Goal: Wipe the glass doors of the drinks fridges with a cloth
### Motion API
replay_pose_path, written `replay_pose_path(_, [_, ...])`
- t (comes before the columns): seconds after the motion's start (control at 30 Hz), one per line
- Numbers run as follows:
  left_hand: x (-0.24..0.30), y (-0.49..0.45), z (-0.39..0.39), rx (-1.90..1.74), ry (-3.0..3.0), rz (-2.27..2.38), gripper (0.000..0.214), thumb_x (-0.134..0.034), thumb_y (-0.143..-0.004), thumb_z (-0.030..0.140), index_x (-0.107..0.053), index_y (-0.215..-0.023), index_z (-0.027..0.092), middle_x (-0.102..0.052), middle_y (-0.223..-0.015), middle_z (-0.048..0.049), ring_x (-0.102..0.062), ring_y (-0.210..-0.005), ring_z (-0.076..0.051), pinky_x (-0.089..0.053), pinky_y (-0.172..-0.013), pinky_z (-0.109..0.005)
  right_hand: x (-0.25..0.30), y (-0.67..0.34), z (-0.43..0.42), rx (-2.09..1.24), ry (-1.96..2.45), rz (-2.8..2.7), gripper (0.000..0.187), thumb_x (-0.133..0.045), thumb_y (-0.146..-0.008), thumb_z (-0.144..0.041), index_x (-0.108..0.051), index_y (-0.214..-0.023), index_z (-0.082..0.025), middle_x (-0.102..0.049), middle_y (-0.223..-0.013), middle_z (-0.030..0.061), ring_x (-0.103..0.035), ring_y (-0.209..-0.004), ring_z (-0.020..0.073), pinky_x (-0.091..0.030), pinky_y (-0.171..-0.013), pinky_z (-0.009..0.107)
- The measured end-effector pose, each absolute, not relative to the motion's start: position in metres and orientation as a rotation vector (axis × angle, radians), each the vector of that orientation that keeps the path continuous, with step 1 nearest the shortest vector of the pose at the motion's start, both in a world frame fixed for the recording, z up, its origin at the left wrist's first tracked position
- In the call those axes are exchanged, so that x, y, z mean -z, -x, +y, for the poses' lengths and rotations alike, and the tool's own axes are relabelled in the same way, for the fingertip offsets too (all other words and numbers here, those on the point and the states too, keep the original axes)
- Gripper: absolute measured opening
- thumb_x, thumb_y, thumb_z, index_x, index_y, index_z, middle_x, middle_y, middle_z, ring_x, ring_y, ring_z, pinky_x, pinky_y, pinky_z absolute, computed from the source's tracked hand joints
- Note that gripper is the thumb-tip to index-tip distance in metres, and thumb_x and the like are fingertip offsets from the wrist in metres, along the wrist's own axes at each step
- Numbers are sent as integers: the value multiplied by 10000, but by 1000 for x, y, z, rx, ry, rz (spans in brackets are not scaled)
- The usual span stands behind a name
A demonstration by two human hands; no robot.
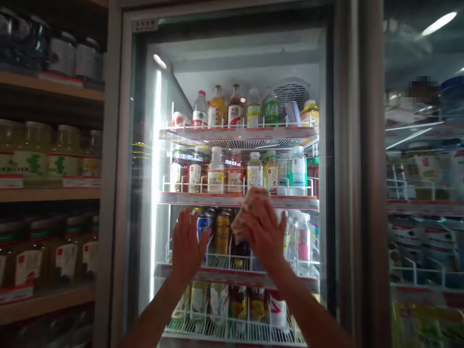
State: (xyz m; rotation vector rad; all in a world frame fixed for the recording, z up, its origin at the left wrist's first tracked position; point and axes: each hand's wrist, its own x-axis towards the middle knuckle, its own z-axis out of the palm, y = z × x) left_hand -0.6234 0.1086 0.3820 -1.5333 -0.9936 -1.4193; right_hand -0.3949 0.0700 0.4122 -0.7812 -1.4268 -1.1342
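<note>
A glass fridge door [232, 63] stands closed in front of me, with lit shelves of drinks behind it. My right hand [266, 232] presses a pale, crumpled cloth [250, 210] to the glass, about level with the second shelf's edge. Part of the cloth is hidden under my fingers. To the left, my left hand [188, 241] is raised with its fingers stretched out, palm toward the glass, in front of the cans on the third shelf. It holds nothing. Whether its palm touches the glass I cannot tell.
Metal door frames [348, 145] run down both sides of the glass. Wooden shelves [50, 193] with jars and bottles stand at the left. Another glass fridge door [422, 125] with goods and reflections is at the right. Several bottles [235, 106] line the upper fridge shelf.
</note>
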Motion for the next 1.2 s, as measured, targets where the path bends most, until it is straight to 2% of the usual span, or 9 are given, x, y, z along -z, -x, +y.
replay_pose_path(0.1, [-381,632,110,1304,1540,-973,664,-430,-906,369,-97,-1465,242,-214,-1514,-130,-157,-1409,-280,-204,-1111,-535,-438,330,71,1159,817,-1178,250,-480,-840,-212,-650,-1012,-277,-538,-1321,63,-431,-1269,334,-217,-1031,630])
replay_pose_path(0.2, [-379,636,110,1270,1554,-967,653,-406,-912,371,-98,-1466,217,-198,-1516,-141,-116,-1417,-275,-183,-1115,-535,-466,319,77,1096,836,-959,408,-461,-837,-226,-555,-1233,-252,-457,-1391,113,-371,-1307,372,-276,-1004,625])
replay_pose_path(0.3, [-387,642,109,1245,1581,-941,651,-431,-903,364,-133,-1461,211,-240,-1503,-147,-128,-1416,-270,-189,-1113,-533,-478,383,86,1149,790,-1118,496,-423,-858,-247,-428,-1354,-237,-446,-1401,104,-312,-1352,320,-297,-1029,587])
replay_pose_path(0.43, [-426,664,110,1318,1583,-953,629,-439,-896,394,-191,-1449,225,-269,-1491,-153,-173,-1404,-298,-235,-1083,-567,-470,448,90,1328,738,-1598,446,-426,-863,-229,-479,-1306,-226,-456,-1402,27,-318,-1353,212,-295,-1094,454])
replay_pose_path(0.67, [-470,698,125,1401,1604,-1073,682,-364,-883,542,-167,-1457,232,-158,-1523,-155,-162,-1395,-356,-224,-1051,-638,-504,374,89,1300,837,-951,427,-493,-853,-246,-510,-1279,-261,-272,-1499,102,-278,-1356,363,-359,-959,608])
replay_pose_path(0.8, [-465,699,127,1417,1585,-1033,698,-383,-878,549,-145,-1460,245,-174,-1521,-146,-169,-1398,-335,-219,-1068,-611,-503,441,97,1391,773,-1259,459,-518,-836,-254,-484,-1293,-252,-271,-1499,80,-226,-1392,305,-373,-1017,524])
replay_pose_path(0.9, [-464,700,124,1402,1596,-1026,691,-397,-872,550,-179,-1454,248,-209,-1512,-145,-192,-1393,-332,-237,-1070,-592,-494,451,97,1488,792,-1515,435,-486,-856,-265,-477,-1291,-294,-355,-1463,36,-283,-1375,250,-324,-1072,486])
replay_pose_path(1.1, [-464,702,124,1371,1592,-1011,673,-367,-890,533,-177,-1455,222,-214,-1509,-148,-177,-1397,-326,-246,-1066,-583,-540,374,95,1249,900,-926,398,-414,-883,-281,-535,-1254,-202,-315,-1477,115,-277,-1356,356,-286,-1008,606])
replay_pose_path(1.2, [-464,702,125,1374,1580,-981,676,-376,-888,533,-164,-1457,238,-217,-1509,-141,-182,-1397,-321,-252,-1065,-572,-547,430,106,1269,902,-1055,388,-393,-897,-326,-544,-1239,-224,-330,-1474,77,-287,-1359,308,-297,-1034,548])
